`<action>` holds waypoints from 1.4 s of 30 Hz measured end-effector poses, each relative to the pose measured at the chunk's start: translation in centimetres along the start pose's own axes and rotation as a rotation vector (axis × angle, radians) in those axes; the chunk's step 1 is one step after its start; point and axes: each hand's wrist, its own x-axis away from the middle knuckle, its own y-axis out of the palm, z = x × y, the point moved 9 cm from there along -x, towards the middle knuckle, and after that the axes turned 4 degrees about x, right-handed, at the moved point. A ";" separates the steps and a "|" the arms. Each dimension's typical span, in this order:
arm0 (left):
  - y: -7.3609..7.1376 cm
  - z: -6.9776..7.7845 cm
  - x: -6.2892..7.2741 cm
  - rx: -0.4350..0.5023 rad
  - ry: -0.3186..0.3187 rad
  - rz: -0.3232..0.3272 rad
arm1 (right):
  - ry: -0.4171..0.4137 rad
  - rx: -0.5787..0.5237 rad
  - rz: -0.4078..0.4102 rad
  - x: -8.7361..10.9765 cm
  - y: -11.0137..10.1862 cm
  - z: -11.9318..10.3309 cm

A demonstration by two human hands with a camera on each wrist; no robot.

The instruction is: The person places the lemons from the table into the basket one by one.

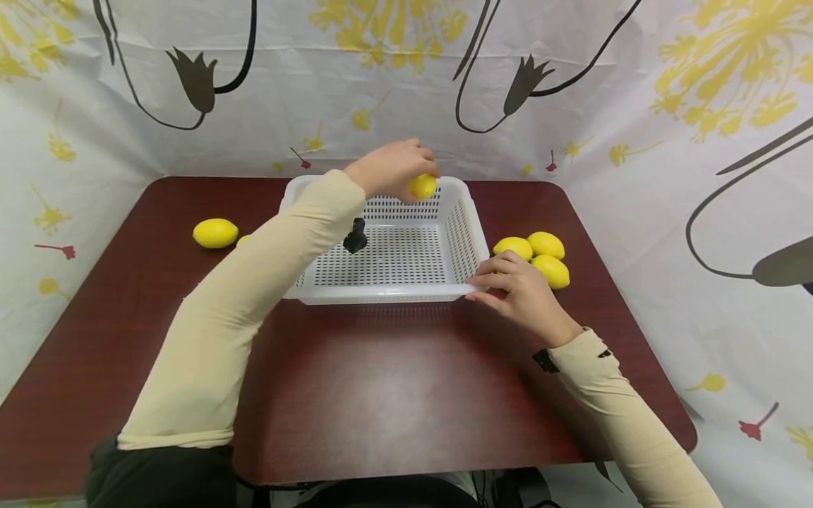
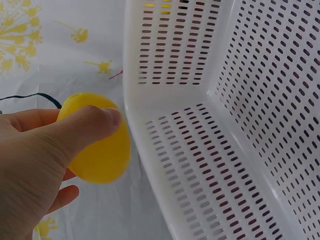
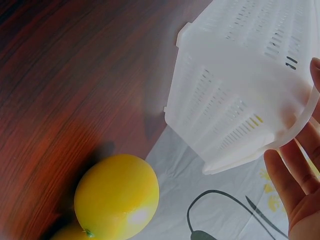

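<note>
My left hand [image 1: 394, 169] grips a yellow lemon [image 1: 423, 186] above the far rim of a white perforated plastic basket [image 1: 381, 292]. In the left wrist view the thumb lies across this lemon [image 2: 102, 155], just outside the basket wall [image 2: 150, 107]. My right hand [image 1: 521, 293] holds the basket's near right corner, fingers on the rim and thumb below. Beside that hand sit three lemons [image 1: 551, 271] in a cluster. The right wrist view shows one lemon [image 3: 117, 195] close up, with the fingers [image 3: 285, 175] at the basket's edge.
On the table's left lies another lemon [image 1: 215, 233], and a sliver of yellow [image 1: 243, 240] shows behind my left sleeve. A dark red wooden table [image 1: 381, 395] carries everything. Patterned white cloth [image 1: 406, 92] hangs behind it and at both sides.
</note>
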 end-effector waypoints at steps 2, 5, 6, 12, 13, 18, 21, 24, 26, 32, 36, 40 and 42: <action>0.5 -0.1 -0.3 0.004 -0.005 -0.009 | -0.001 0.001 -0.001 0.0 0.0 0.0; 1.2 -0.1 -0.6 0.023 -0.016 -0.020 | -0.002 0.002 -0.002 0.0 -0.1 0.0; 1.5 -0.2 -0.7 0.028 -0.019 -0.024 | -0.003 0.003 -0.003 0.0 -0.1 -0.1; 3.0 -0.1 -1.1 0.050 -0.037 -0.042 | 0.005 0.007 -0.018 0.0 0.0 0.0; 3.1 -0.1 -1.1 0.056 -0.041 -0.043 | 0.005 0.008 -0.021 0.0 0.0 0.0; 3.9 0.1 -1.5 0.070 -0.036 -0.050 | -0.003 0.015 -0.015 0.0 -0.1 0.0; 4.4 0.1 -1.8 0.080 -0.033 -0.054 | -0.008 0.011 -0.003 0.1 -0.1 0.0; 5.2 0.0 -2.1 0.095 -0.034 -0.063 | -0.006 0.011 -0.002 0.1 -0.1 0.1; 5.7 -0.1 -2.4 0.102 -0.029 -0.066 | -0.002 0.011 -0.005 0.1 -0.1 0.1; 6.5 -0.2 -2.7 0.115 -0.020 -0.071 | 0.010 0.012 -0.020 0.2 0.1 0.1; 7.0 -0.1 -2.9 0.115 -0.020 -0.083 | 0.018 0.013 -0.032 0.2 0.1 0.2; 7.7 -0.2 -3.1 0.118 -0.027 -0.099 | 0.014 0.018 -0.031 0.2 0.1 0.2; 7.9 -0.2 -3.2 0.122 -0.034 -0.104 | 0.011 0.017 -0.028 0.2 0.1 0.2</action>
